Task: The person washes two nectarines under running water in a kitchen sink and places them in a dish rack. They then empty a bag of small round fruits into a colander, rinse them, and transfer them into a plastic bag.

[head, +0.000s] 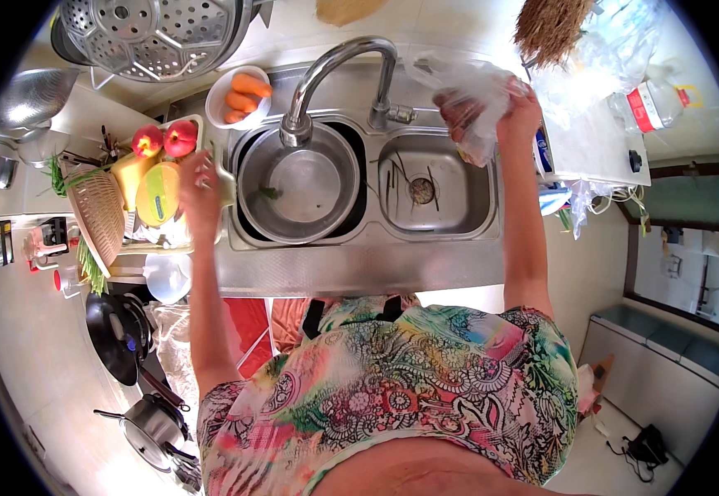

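My right hand [520, 111] grips a clear plastic bag [486, 118] at the right rear of the sink. Reddish-brown contents show through the bag, too unclear to name. My left hand [201, 189] is blurred over the right edge of a cream dish rack [228, 186], just below two peaches [180, 137]. Whether its fingers hold anything is not visible. Between my arms, a round steel basin [300, 180] sits in the left sink bowl, with a green leaf scrap inside. Thin dark stalks lie around the drain of the right sink bowl [458, 204].
A chrome faucet [347, 46] arches above the basin. Carrots fill a white bowl [216, 102] behind it. A beige woven basket [96, 204] leans at the left, near black pans [111, 341]. A plastic bottle [647, 108] lies at the right.
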The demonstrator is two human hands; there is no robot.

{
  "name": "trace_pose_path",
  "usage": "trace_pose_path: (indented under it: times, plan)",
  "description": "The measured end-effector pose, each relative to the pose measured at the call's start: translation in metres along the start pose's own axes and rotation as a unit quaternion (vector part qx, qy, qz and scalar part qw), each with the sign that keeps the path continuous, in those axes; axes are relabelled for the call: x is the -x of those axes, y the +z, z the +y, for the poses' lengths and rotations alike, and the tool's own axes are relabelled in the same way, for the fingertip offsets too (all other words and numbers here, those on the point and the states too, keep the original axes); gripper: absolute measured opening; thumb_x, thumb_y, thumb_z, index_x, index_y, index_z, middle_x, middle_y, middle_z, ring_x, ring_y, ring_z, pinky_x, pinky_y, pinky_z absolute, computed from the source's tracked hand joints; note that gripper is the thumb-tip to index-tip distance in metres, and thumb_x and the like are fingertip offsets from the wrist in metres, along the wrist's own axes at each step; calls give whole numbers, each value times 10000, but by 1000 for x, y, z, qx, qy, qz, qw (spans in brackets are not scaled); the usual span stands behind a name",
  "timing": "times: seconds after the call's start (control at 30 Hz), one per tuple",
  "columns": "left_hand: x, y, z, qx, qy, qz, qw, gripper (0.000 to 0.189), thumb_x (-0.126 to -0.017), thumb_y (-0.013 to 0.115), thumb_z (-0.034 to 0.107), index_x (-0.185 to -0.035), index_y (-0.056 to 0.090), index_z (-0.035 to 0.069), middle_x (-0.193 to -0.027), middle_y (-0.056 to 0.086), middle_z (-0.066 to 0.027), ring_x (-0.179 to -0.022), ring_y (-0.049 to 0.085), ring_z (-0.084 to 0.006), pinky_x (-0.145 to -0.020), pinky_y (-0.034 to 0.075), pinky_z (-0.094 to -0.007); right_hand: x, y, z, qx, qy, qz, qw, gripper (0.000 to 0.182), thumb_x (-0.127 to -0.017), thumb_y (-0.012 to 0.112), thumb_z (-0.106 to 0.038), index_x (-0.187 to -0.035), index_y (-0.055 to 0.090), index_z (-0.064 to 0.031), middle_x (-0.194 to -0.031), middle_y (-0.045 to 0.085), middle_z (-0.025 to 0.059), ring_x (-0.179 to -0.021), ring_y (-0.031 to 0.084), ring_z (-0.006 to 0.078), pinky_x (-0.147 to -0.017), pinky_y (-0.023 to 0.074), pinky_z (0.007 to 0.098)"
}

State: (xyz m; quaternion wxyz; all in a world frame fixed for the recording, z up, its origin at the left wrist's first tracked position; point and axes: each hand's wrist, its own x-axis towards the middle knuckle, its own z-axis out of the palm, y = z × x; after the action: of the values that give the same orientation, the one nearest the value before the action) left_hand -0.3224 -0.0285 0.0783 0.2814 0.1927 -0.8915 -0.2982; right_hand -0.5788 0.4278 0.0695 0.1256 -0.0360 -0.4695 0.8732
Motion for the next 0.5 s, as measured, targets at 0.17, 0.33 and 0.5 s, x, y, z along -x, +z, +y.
trace_pose_path:
  times: [0.17,0.33,0.5]
  plan:
    - [106,116,53,247,-119,-249,929,188,-865,578,184,-984,669,69,-877,661,-73,-768,606,-132,-709,483,-271,54,-5,-40,64,52,-6,997,304,-759,534,26,-1062,560,39,-1003,617,124,-915,607,215,-821,500,322]
    - [158,194,82,469,-324,-452,686,435,-940,482,329,-1191,517,-25,-1122,594,-126,-1003,577,-194,-865,471,-309,112,-1,-69,77,133,-84,985,329,-798,485,-24,-1120,540,20,-1071,593,110,-976,583,200,-844,492,323]
    - [164,164,101,697,-371,-414,453,431,-938,480,295,-1227,460,-24,-1181,559,-154,-1086,552,-282,-929,454,-397,174,36,-57,-102,288,-150,940,247,-867,469,-107,-1084,540,-13,-976,612,82,-845,610,179,-750,511,311]
